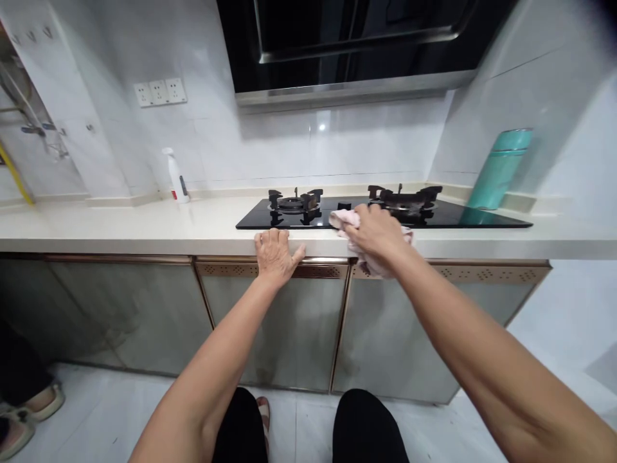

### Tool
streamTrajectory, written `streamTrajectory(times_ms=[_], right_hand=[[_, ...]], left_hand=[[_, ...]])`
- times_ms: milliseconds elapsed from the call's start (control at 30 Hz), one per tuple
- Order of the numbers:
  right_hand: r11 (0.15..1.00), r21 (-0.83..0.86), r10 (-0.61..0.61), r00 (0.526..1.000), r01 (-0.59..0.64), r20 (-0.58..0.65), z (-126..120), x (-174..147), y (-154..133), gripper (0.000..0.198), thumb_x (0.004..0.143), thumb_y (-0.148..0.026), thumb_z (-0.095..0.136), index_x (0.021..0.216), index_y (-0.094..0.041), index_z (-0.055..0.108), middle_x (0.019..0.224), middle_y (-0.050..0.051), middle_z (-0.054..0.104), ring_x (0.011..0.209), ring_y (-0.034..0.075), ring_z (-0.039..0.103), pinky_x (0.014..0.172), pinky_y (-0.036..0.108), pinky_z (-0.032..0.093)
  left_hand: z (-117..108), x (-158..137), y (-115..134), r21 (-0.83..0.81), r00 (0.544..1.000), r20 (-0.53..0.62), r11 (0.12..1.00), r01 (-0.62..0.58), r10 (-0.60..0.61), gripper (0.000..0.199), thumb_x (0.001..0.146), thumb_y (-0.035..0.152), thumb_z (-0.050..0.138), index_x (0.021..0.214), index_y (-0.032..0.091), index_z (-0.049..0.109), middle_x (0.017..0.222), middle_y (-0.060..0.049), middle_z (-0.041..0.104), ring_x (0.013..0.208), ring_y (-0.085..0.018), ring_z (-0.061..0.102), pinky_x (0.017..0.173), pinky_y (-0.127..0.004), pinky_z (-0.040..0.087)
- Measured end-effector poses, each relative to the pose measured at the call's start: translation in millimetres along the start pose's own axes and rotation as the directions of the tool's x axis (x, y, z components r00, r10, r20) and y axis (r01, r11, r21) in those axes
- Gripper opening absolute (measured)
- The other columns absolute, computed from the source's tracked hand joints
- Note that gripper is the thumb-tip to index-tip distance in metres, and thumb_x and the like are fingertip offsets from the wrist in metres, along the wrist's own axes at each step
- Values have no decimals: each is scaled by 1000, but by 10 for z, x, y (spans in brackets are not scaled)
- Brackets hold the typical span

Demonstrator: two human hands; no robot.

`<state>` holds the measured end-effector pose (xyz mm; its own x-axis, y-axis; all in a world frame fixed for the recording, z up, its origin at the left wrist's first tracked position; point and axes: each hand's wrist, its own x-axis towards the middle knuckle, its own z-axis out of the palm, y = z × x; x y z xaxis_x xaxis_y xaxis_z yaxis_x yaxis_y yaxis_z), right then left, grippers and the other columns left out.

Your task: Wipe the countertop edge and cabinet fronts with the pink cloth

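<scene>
A pale pink cloth (345, 219) is bunched under my right hand (378, 235), whose fingers are closed on it. That hand presses the cloth at the front edge of the black glass gas hob (328, 220), and part of the cloth hangs over the counter's edge. My left hand (277, 255) rests on the front edge of the white countertop (212, 222), thumb spread away from the fingers, holding nothing. Two burners stand on the hob: the left burner (294, 204) and the right burner (405, 199), close behind my right hand.
A white spray bottle (176, 177) stands on the counter by the wall at left. At right is a teal flask (501, 170) beyond the hob. A black range hood (351, 48) overhangs the hob. Another person's feet (43, 402) show at lower left.
</scene>
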<state>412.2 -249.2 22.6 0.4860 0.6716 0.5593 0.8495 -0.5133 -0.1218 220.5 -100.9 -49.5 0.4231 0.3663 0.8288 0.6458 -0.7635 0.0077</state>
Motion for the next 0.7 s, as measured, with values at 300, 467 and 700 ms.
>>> streamTrajectory(times_ms=[300, 467, 700], right_hand=[[908, 218, -369, 929, 358, 12, 183, 236, -1080, 40, 93, -44, 52, 129, -25, 57, 119, 12, 62, 104, 27, 60, 85, 36, 44], [897, 305, -353, 934, 320, 59, 181, 278, -621, 41, 87, -47, 56, 125, -31, 60, 113, 6, 65, 96, 23, 60, 78, 32, 44], [979, 189, 75, 997, -78, 22, 93, 205, 301, 49, 86, -54, 54, 123, -24, 59, 111, 13, 66, 93, 29, 62, 72, 37, 44]], left_hand=[[20, -41, -111, -39, 998, -32, 998, -57, 56, 51, 91, 51, 60, 130, 19, 55, 123, -15, 63, 117, -34, 52, 110, -50, 31], [-27, -63, -170, -32, 991, -38, 991, -128, 127, 40, 95, 51, 55, 122, 21, 59, 121, -12, 65, 116, -32, 54, 109, -47, 31], [-13, -73, -154, -84, 992, -60, 990, -113, 109, 38, 96, 50, 55, 119, 21, 60, 119, -12, 65, 114, -31, 55, 109, -48, 32]])
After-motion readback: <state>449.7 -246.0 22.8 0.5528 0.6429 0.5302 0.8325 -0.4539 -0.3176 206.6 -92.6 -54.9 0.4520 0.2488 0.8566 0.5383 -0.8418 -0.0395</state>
